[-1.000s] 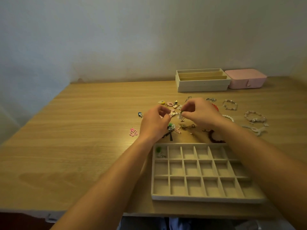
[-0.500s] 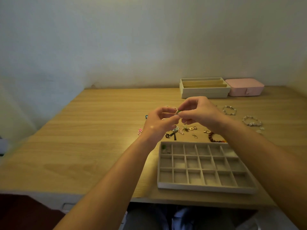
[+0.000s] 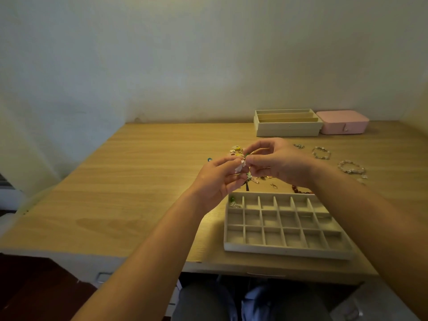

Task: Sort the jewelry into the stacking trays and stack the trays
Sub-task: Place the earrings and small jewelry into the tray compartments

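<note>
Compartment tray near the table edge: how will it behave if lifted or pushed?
The compartment tray looks rigid, with straight walls and dividers, so it should lift flat. Low and wide, it probably slides rather than tips when pushed. The small green piece in its far-left cell looks loose and may shift.

a light wooden table [image 3: 150, 181] with straight grain stands against a pale plain wall [image 3: 185, 54]. a shut pink box [image 3: 342, 121] sits at the table's far edge, toward the right corner – a small clasp on its front. below the near edge, a metal handle [image 3: 103, 275] and dark reddish floor [image 3: 34, 286].
</note>
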The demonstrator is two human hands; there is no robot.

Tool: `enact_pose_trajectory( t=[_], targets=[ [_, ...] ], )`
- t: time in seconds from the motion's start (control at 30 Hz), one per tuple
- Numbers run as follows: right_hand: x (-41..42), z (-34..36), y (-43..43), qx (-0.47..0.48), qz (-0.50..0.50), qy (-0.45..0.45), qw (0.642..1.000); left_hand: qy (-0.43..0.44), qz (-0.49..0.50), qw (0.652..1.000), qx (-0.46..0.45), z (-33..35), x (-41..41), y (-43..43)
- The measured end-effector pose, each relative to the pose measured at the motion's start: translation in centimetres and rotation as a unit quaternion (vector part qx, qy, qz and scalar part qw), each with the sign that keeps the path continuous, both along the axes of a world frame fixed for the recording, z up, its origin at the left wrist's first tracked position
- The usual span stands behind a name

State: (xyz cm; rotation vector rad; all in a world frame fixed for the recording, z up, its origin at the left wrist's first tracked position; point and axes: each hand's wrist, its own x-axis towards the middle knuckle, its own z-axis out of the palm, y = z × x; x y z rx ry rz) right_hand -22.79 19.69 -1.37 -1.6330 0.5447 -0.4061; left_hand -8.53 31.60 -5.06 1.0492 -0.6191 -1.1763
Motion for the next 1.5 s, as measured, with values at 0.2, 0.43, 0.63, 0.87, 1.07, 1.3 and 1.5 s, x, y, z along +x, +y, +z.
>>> enact_pose_trajectory(
  t=[0.2, 0.43, 0.63, 0.87, 1.07, 1.3, 1.5],
  targets=[
    [0.1, -0.4, 0.0, -0.044, -0.017, 0.036, 0.998, 0.022, -0.028, 0.999, 0.039, 0.0, 0.3, 0.6],
    [0.8, -1.6, 0.4, -0.104, -0.017, 0.089, 0.990, -0.110, -0.006, 0.992, 0.052, -1.3, 0.6, 1.2],
    [1.4, -2.8, 1.0, -0.123, -0.025, 0.114, 0.986, -0.278, 0.035, 0.957, 0.079, -2.5, 1.1, 1.7],
    [1.8, -3.8, 1.1, -0.245, 0.020, 0.194, 0.950, -0.501, 0.042, 0.860, 0.092, -4.2, 1.4, 2.3],
    [1.8, -3.9, 1.2, -0.293, 0.053, 0.225, 0.928, -0.611, 0.021, 0.788, 0.071, -3.8, 1.1, 2.8],
    [2.0, -4.3, 1.5, -0.346, 0.059, 0.244, 0.904, -0.636, -0.022, 0.762, 0.119, -3.5, 0.6, 2.6],
    [2.4, -4.7, 1.6, -0.378, 0.055, 0.261, 0.887, -0.639, -0.043, 0.757, 0.134, -3.2, 0.5, 3.1]
  ],
)
